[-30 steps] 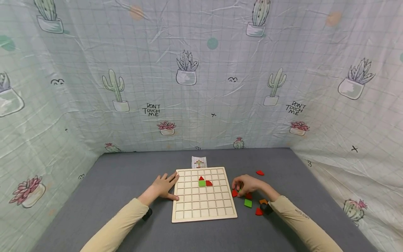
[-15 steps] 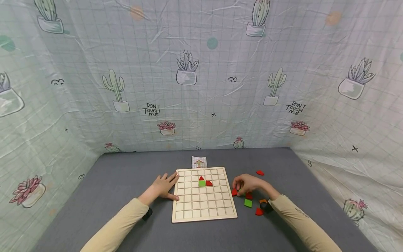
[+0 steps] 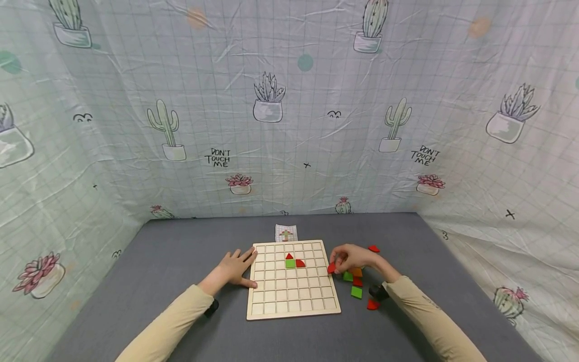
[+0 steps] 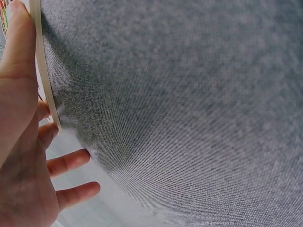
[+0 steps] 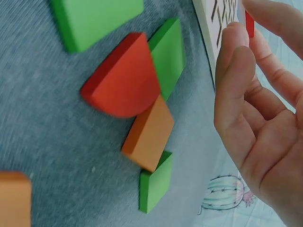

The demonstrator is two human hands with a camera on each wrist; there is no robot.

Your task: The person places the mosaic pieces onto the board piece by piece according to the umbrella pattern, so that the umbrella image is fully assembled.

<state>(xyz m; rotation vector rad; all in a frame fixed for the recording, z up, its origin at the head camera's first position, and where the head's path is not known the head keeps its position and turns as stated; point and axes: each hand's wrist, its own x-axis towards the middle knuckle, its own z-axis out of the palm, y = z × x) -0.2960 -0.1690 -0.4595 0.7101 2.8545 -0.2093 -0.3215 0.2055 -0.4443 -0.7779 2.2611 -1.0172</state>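
A pale wooden grid board (image 3: 276,296) lies mid-table in the head view. Along its left edge rests my left hand (image 3: 232,266), fingers spread straight, thumb lower on the rim. My right hand (image 3: 355,255) pinches a red quarter-circle tile (image 3: 332,268) between thumb and fingers at the board's right edge; the right wrist view shows only a sliver of that red tile (image 5: 250,23). On the board sit a green square tile (image 3: 290,264), a red triangle tile (image 3: 289,256) above it and another red quarter-circle tile (image 3: 300,263) to its right.
Right of the board lie loose tiles: a green square (image 3: 356,292), an orange tile (image 3: 357,272) and red quarter-circles, one lower right (image 3: 373,304), one farther back (image 3: 374,248). Behind the board lies a printed pattern card (image 3: 286,233). Printed cloth (image 3: 289,191) hangs around the table.
The right hand has moved slightly left with a red quarter-circle tile picked up from the table, uncovering green and orange tiles. The left hand has stayed put.
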